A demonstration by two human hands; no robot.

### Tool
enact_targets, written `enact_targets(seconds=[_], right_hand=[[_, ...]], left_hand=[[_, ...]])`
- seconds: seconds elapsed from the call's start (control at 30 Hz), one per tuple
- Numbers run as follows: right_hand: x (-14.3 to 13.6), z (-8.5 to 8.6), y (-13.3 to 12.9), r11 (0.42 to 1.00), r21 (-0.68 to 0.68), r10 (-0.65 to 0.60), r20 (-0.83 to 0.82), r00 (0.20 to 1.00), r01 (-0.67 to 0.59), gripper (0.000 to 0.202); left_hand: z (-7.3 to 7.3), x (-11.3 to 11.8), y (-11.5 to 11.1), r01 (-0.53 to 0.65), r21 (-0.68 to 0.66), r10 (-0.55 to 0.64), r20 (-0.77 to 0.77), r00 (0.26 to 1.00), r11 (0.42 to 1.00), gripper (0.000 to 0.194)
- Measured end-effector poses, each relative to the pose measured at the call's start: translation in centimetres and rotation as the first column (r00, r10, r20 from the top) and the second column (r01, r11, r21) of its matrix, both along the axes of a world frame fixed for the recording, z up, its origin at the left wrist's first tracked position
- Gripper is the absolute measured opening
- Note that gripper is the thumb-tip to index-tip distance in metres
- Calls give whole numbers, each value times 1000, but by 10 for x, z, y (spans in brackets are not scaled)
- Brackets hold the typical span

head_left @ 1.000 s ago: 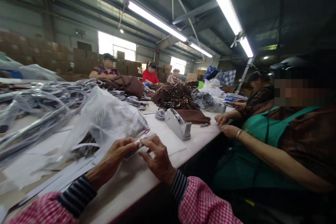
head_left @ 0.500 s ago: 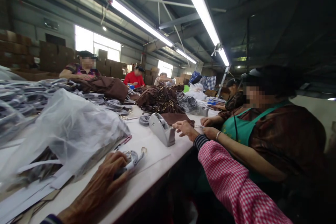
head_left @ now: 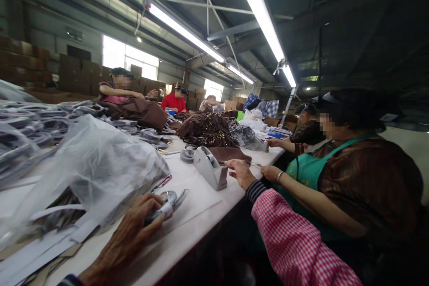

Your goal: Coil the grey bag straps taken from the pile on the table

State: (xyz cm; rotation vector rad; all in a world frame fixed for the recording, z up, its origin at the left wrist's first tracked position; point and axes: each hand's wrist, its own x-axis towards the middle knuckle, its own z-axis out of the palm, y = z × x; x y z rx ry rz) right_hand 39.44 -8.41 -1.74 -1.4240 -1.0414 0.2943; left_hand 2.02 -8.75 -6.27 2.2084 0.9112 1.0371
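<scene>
My left hand (head_left: 142,219) is closed round a coiled grey strap (head_left: 169,205) with metal hardware and a pale band about its middle. It rests low over the white tabletop. My right hand (head_left: 241,172), reaching out from a red-checked sleeve, has its fingertips at the front end of a grey tape dispenser (head_left: 211,172). The fingers are bent together there; any tape between them is too small to see. Behind the dispenser lie a brown fabric piece (head_left: 231,154) and another coiled grey strap (head_left: 187,156).
A clear plastic bag (head_left: 110,161) and white paper strips (head_left: 50,250) lie left. Grey straps (head_left: 43,120) and brown fabric goods with metal clips (head_left: 208,129) are heaped behind. A co-worker in a green apron (head_left: 308,174) sits close right, one hand (head_left: 271,173) near mine.
My right fingers have drawn together at the dispenser's front end. The strap in my left hand has tilted, its end now pointing up and right. The co-worker's farther hand has moved away.
</scene>
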Motion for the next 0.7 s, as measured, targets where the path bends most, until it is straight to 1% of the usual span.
enact_targets(seconds=[0.07,0.1,0.17,0.23,0.37,0.47,0.53,0.6,0.7], right_hand=[[-3,-8,-13,988,-150,9,-131,991,-28,21],[-6,-11,-19,980,-195,-1,-162,987,-31,21],[-12,-16,-26,966,-255,-16,-224,975,-42,22],[-18,-17,-29,957,-285,-26,-270,963,-54,23],[-27,-9,-32,953,-292,-19,-330,944,-83,23],[-33,-5,-43,950,-281,30,-351,936,-135,22],[-44,-7,-53,945,-269,83,-356,931,-187,29],[-63,-9,-62,936,-247,154,-358,921,-253,36],[-110,-9,-72,903,-192,298,-367,881,-385,40]], left_hand=[[6,-1,0,-57,-56,59,33,998,997,39],[8,-2,0,-75,-82,79,49,996,994,40],[12,-4,-1,-91,-125,103,92,990,988,42],[15,-6,-2,-84,-168,108,143,984,982,43],[20,-9,-4,-54,-265,108,193,975,963,44],[23,-10,-7,-62,-280,130,229,965,958,41],[24,-8,-8,-66,-276,138,250,958,959,38],[23,-5,-9,-66,-259,139,273,952,964,34],[19,-1,-11,-65,-195,121,287,950,979,28]])
